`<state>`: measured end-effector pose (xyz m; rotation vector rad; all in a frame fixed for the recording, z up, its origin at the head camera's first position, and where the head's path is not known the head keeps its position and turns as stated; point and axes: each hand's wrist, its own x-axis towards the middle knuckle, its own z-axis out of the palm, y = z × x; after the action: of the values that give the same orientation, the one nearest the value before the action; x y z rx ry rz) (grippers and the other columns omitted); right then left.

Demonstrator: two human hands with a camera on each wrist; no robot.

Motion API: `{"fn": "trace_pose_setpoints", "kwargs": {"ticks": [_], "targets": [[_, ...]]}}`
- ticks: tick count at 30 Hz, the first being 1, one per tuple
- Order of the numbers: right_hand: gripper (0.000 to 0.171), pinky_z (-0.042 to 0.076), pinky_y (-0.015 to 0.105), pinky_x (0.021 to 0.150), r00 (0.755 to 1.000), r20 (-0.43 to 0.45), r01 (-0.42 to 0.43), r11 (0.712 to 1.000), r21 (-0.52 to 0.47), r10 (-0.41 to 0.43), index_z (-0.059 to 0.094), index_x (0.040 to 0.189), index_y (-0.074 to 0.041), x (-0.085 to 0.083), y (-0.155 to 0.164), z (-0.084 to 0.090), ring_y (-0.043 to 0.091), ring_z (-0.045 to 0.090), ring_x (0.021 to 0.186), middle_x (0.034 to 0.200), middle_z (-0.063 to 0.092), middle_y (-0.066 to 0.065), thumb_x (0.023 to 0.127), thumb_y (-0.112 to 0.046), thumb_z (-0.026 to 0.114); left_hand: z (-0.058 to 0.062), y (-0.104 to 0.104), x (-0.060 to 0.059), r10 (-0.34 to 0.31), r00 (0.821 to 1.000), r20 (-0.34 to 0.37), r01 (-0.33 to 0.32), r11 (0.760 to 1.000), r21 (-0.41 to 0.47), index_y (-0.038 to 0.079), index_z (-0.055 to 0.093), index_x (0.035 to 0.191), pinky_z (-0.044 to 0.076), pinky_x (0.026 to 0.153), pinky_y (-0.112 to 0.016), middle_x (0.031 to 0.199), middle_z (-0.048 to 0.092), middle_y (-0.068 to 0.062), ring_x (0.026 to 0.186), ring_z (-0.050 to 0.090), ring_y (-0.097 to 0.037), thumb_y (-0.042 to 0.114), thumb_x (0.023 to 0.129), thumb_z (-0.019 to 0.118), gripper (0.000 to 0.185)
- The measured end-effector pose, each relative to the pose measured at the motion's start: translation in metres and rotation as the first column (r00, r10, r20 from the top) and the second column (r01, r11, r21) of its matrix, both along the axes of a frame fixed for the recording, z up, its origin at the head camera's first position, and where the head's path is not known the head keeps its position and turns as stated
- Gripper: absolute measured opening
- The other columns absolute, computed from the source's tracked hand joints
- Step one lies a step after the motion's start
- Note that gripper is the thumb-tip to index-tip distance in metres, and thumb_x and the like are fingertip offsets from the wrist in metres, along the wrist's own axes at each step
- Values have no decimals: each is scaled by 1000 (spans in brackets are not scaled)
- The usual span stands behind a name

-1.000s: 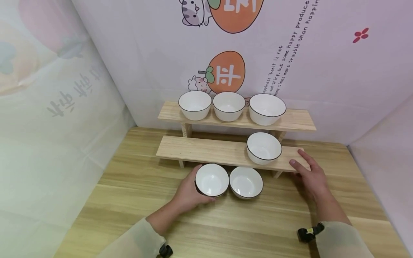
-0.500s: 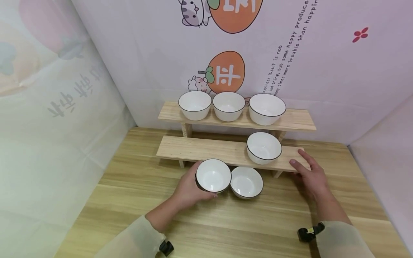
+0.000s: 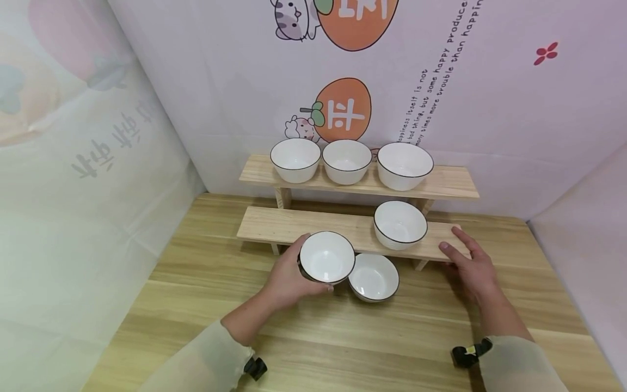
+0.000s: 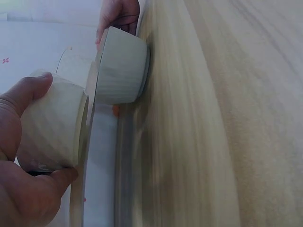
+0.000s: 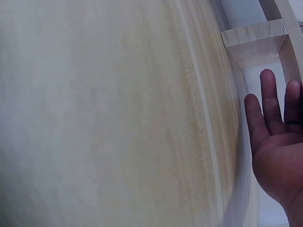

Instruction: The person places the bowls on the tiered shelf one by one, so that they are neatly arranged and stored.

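Observation:
In the head view my left hand [image 3: 289, 279] grips a white, dark-rimmed bowl [image 3: 327, 257] by its left side, thumb at the near side and fingers at the far side. The left wrist view shows this bowl [image 4: 52, 123] raised off the table. Just right of it, a similar bowl [image 3: 374, 279] stands on the table. My right hand [image 3: 472, 272] rests at the right end of the lower wooden shelf [image 3: 303, 224], thumb and index finger on top. Its other fingers [image 5: 269, 101] reach straight out below the shelf board in the right wrist view.
One white bowl [image 3: 400, 226] stands on the lower shelf, towards its right end. Behind it, the upper shelf [image 3: 453, 182] bears three more bowls in a row, in front of a printed wall cloth [image 3: 235, 98]. The wooden table [image 3: 372, 348] extends in front.
My left hand has lifted the bowl from beside the other table bowl, moving it up, away from me and slightly right, towards the lower shelf. The right hand stays in place.

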<state>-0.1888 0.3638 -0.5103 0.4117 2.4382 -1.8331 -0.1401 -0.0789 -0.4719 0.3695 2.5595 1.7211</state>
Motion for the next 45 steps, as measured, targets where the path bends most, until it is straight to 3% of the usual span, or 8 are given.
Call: {"fn": "trace_pose_setpoints", "kwargs": {"ticks": [11,30,35,38,41,43,45], "targets": [[79,49,10,80,1000,16,-14,998,65,13,32,161,-44,0,0,1,1,55,105,172,9,17,93,-60,69,13,4,-8,2,1000,-6,-2,1000,8,30,47,152,48,107,-46,139,60,6,125,59,-18,31,55,105,113],[76,51,11,78,1000,27,3,1000,8,-3,34,161,-44,-1,1,1,-6,57,98,173,7,15,95,-54,71,20,15,-41,-4,998,-59,3,1000,-6,27,49,149,49,106,-49,137,60,8,125,58,-18,31,58,104,107],[78,50,11,81,999,48,-6,999,41,4,32,161,-46,-1,0,1,6,56,113,173,7,13,94,-58,70,20,17,-48,24,1000,-21,-24,999,-31,20,42,156,46,108,-49,142,58,3,129,56,-22,36,57,104,118],[79,46,20,100,998,56,-5,998,64,1,31,161,-48,-1,0,1,24,46,135,174,6,11,92,-63,68,20,19,-53,33,999,-8,-33,999,-26,16,37,160,43,111,-50,146,55,-2,132,54,-24,33,58,104,123],[80,31,40,120,998,56,-5,998,61,1,30,160,-49,-2,0,1,35,26,150,174,4,8,92,-64,68,18,21,-56,50,999,2,-50,998,-38,15,36,161,42,113,-49,148,54,-2,134,53,-24,34,59,104,124],[80,19,54,124,999,51,-4,999,47,1,30,161,-49,-2,0,0,38,15,154,174,3,7,92,-63,69,17,22,-59,59,998,2,-59,997,-47,15,35,161,42,113,-49,149,54,-2,134,52,-24,35,59,104,124],[81,14,58,125,999,46,-3,999,40,1,30,161,-49,-2,1,0,38,9,156,174,2,7,92,-63,70,16,24,-61,64,998,-1,-64,997,-50,16,36,161,41,113,-48,149,54,-2,135,52,-24,37,59,104,125]]}}
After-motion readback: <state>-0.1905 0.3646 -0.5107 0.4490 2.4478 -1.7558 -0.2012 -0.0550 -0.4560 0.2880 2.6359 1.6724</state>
